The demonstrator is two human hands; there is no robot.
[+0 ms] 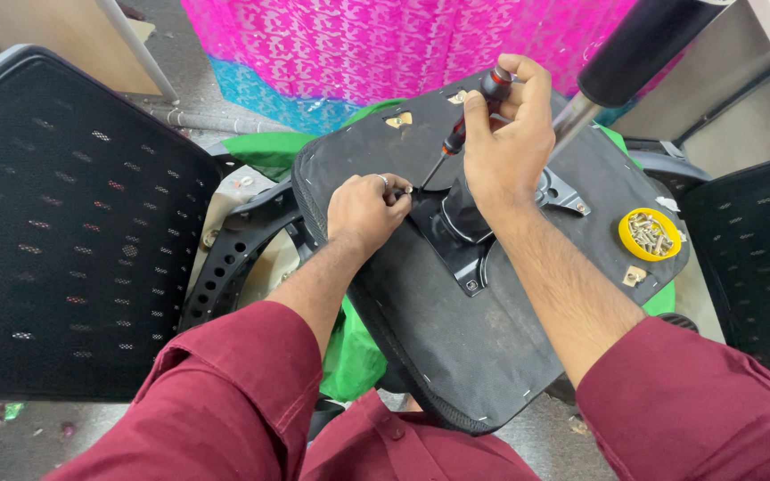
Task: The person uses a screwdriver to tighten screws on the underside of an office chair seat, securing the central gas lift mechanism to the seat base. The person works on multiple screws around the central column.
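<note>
The right hand [505, 134] grips a screwdriver [467, 120] by its handle, tip slanted down to the left hand [365, 209], whose fingers pinch a small screw at the black metal plate [461, 240] on the upturned chair seat [456, 338]. The tip may slip off – it stands tilted – and hit the fingers.

Two bare forearms, dark maroon sleeves pushed up near the elbows, matching maroon buttoned shirt front below, left hand [365, 210] wearing a finger ring, right hand [507, 142] without jewellery
</note>
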